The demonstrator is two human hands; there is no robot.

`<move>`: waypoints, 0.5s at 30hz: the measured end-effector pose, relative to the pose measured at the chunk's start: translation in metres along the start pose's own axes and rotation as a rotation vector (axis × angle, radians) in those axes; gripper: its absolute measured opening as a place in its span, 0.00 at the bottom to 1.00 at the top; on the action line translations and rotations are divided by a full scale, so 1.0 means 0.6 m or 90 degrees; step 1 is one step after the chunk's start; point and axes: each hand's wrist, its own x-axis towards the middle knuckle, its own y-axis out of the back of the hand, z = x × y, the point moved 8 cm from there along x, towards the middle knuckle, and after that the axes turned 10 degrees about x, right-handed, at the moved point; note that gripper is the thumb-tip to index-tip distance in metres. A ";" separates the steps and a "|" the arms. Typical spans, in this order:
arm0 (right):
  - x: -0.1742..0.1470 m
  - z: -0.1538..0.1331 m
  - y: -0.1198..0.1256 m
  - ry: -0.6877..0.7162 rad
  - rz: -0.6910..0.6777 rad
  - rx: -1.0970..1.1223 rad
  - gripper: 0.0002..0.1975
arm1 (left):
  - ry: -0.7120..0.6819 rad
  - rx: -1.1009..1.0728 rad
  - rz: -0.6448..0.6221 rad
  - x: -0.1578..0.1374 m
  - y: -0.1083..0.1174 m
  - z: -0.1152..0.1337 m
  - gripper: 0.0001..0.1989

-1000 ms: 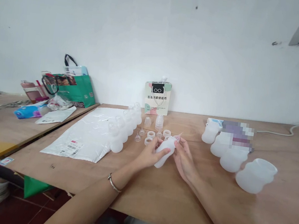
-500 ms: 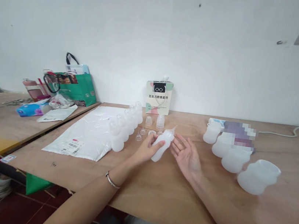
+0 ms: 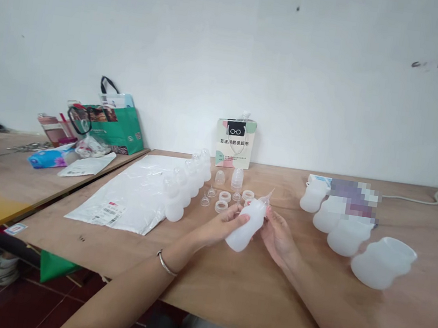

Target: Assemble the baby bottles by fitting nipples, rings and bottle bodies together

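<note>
Left hand point(image 3: 220, 228) grips a translucent white bottle point(image 3: 247, 225) round its body, fingers curled & pressed onto it, thumb on top. Bottle is tilted, neck pointing up-right, held just above the tabletop point(image 3: 227, 279) approx. centre front. Right hand point(image 3: 278, 237) is at the neck end w/ fingers bent in against it; a clear nipple point(image 3: 266, 198) sits at the bottle mouth, but can't tell if fingertips are pinching it or just touching. Bracelet point(image 3: 166, 264) on left wrist.

Behind the hands: small white rings point(image 3: 224, 197), loose clear nipples & caps point(image 3: 220, 178). To the left, a row of capped bottles point(image 3: 183, 189) along the edge of a white plastic mailer point(image 3: 129, 195). To the right, four open bottle bodies point(image 3: 382, 261) in a diagonal line. Paper gift bag point(image 3: 234, 143) stands by the wall; green tote point(image 3: 116, 128) on the neighbouring table, far left.
</note>
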 end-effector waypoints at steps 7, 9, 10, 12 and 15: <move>-0.005 -0.022 0.001 0.089 0.038 -0.044 0.11 | -0.135 0.198 0.150 -0.005 -0.001 0.021 0.15; -0.006 -0.023 -0.003 0.086 0.038 -0.047 0.12 | -0.157 0.223 0.154 -0.003 -0.004 0.017 0.15; -0.007 -0.022 -0.004 0.085 0.040 -0.051 0.12 | -0.164 0.233 0.154 -0.002 -0.006 0.015 0.15; -0.007 -0.022 -0.003 0.092 0.047 -0.061 0.13 | -0.178 0.245 0.157 -0.002 -0.010 0.013 0.16; -0.005 -0.021 0.007 0.118 0.068 -0.088 0.15 | -0.200 0.259 0.165 -0.005 -0.015 0.018 0.16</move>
